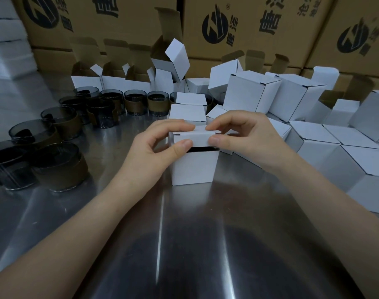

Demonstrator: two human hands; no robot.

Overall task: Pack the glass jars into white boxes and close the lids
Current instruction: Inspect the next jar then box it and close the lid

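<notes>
A small white box [194,167] stands upright on the steel table [184,244] in the middle. Its lid [200,135] is folded over the top, with a dark gap still showing under its front edge. My left hand [160,145] pinches the lid's left end between thumb and fingers. My right hand [240,134] pinches the right end the same way. Several dark glass jars [59,167] with brown sleeves stand in rows on the left. What is inside the box is hidden.
Several closed white boxes [326,143] are piled on the right. Open white boxes [128,83] with raised flaps stand behind the jars. Large brown cartons [238,29] wall off the back. White stacks [5,39] sit at the far left.
</notes>
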